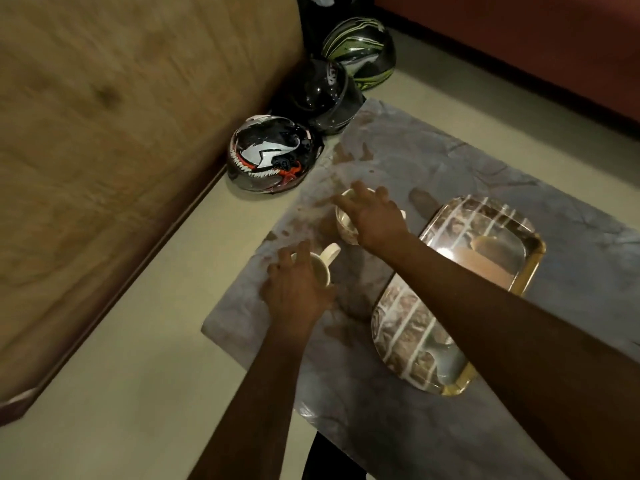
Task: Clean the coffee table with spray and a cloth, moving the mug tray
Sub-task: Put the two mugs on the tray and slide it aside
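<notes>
A: Two hands are seen over two mugs. The fingers of the left hand are spread and curved down over the rim of the near mug; whether the rim is actually clamped cannot be told. The handle of that mug is turned to the far right.

B: And the other hand?

A: The fingers of the right hand are likewise spread over the top of the far mug, and a firm grip cannot be made out there either, the view being blurred. Both mugs are stood on the bench, on its left part, among brown spills.

B: Where is the tray placed?

A: The tray is laid to the right of the mugs, on the bench, crossed by the right forearm. A gold rim and a mirror-like face are shown, with a brown pool of liquid at its far end.

B: What is found beyond the bench?

A: Three helmets are set on the floor at the far left: a black-and-white helmet, a dark helmet and a green-striped helmet. A wooden panel is seen at the left.
</notes>
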Motion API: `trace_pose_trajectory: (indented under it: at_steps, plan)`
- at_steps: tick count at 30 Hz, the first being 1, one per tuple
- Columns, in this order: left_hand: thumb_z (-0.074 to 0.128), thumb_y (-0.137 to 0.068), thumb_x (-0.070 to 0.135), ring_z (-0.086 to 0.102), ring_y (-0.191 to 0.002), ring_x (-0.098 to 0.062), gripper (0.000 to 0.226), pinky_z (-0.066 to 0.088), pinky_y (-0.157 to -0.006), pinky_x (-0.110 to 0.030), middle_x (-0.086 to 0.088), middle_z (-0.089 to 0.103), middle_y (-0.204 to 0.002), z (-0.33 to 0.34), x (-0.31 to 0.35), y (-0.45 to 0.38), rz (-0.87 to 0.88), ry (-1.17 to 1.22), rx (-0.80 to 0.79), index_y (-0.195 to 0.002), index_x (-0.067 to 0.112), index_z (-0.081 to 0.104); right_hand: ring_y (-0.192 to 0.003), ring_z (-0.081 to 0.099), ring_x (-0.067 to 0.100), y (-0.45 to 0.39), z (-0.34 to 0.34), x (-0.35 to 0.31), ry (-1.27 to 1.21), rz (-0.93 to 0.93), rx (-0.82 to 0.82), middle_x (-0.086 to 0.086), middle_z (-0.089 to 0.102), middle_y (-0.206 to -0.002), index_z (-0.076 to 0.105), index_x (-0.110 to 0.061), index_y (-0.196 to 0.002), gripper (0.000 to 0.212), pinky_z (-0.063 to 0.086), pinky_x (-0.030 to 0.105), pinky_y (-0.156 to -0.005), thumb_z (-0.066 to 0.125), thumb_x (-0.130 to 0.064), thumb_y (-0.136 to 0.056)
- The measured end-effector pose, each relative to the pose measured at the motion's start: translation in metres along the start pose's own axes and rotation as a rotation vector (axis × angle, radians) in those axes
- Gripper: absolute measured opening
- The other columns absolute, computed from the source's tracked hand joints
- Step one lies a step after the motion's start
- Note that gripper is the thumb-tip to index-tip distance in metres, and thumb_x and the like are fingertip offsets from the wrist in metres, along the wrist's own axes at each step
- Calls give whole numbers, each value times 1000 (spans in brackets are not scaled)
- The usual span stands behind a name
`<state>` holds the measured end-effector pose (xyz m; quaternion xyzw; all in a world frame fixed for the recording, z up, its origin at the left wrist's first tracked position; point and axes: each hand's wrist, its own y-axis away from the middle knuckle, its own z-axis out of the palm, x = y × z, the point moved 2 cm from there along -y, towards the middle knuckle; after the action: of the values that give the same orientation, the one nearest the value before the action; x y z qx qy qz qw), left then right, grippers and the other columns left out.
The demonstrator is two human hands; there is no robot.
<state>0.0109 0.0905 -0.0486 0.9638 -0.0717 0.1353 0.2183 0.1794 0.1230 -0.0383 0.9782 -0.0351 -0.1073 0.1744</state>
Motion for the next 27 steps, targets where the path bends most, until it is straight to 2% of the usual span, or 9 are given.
trace_pose_trajectory:
  at_steps: [3, 6, 9, 14, 18, 20, 24, 27]
  plan:
    - [76, -65, 56, 50, -121, -31, 83, 48, -95, -48, -8, 51, -133, 3, -4, -2, 24, 32, 9, -134, 24, 42, -122, 34, 40, 0, 1, 1, -22, -12, 83, 10, 27, -148, 35, -30, -143, 66, 43, 47, -90, 65, -23, -85]
    - [72, -62, 58, 57, -111, -27, 72, 53, -87, -43, -3, 60, -121, -3, -5, -2, 72, 121, 73, -123, 26, 51, -120, 36, 39, 6, -1, 9, -126, 25, 112, 10, 31, -145, 39, -30, -141, 68, 45, 47, -86, 70, -34, -81]
    - [76, -66, 48, 55, -110, -25, 65, 50, -85, -38, -2, 57, -120, -16, 9, 2, 164, 90, 111, -123, 26, 53, -119, 36, 39, 16, -12, 18, -249, 80, 185, 9, 33, -142, 40, -30, -140, 75, 46, 46, -87, 77, -34, -74]
    - [82, -63, 38, 47, -122, -26, 74, 47, -93, -45, 1, 51, -131, -16, 70, 24, 326, 76, -44, -129, 28, 51, -120, 36, 40, 62, -26, 63, -343, 220, 191, 7, 34, -138, 40, -33, -137, 79, 45, 44, -83, 79, -25, -69]
    - [83, -63, 40, 44, -119, -23, 76, 47, -85, -36, 5, 47, -133, 14, 121, 43, 544, -17, -218, -130, 32, 49, -124, 35, 40, 99, -14, 112, -310, 343, 160, 7, 33, -140, 39, -33, -138, 85, 45, 40, -80, 82, -22, -66]
    - [82, -63, 40, 45, -118, -25, 76, 48, -84, -37, 5, 47, -136, 35, 140, 52, 669, -66, -296, -131, 31, 50, -127, 34, 40, 112, -5, 129, -239, 382, 137, 7, 30, -145, 37, -34, -140, 86, 46, 41, -80, 81, -22, -67]
    - [81, -66, 41, 45, -119, -26, 75, 50, -89, -45, 2, 46, -139, 66, 158, 57, 846, -235, -309, -133, 26, 51, -130, 31, 43, 126, 13, 142, -181, 391, 91, 9, 24, -150, 31, -35, -142, 86, 44, 44, -90, 78, -24, -71]
    - [78, -68, 49, 48, -117, -30, 74, 49, -89, -48, -3, 48, -138, 79, 155, 55, 920, -266, -245, -132, 23, 53, -128, 32, 42, 134, 21, 142, -178, 379, 89, 9, 24, -149, 29, -35, -144, 87, 42, 45, -92, 78, -27, -72]
